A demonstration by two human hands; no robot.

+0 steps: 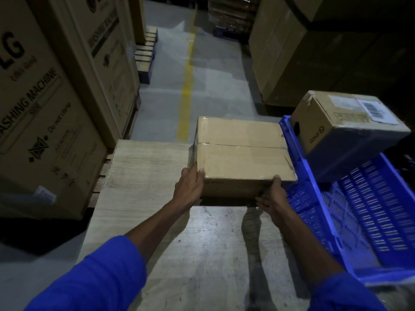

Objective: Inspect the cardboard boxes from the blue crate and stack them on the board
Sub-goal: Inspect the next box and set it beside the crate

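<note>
Pale board on warehouse floor

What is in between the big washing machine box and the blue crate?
The wooden board, and the taped cardboard box both hands hold over its far end, in the head view.

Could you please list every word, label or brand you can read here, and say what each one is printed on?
"LG", cut off at the frame edge: big carton on the left.
"WASHING MACHINE", first letter cut off: same carton.
"Do not clamp": same carton.
"pico", upside down: small box in the blue crate.
Barcode label and the held box print: unreadable.
</note>
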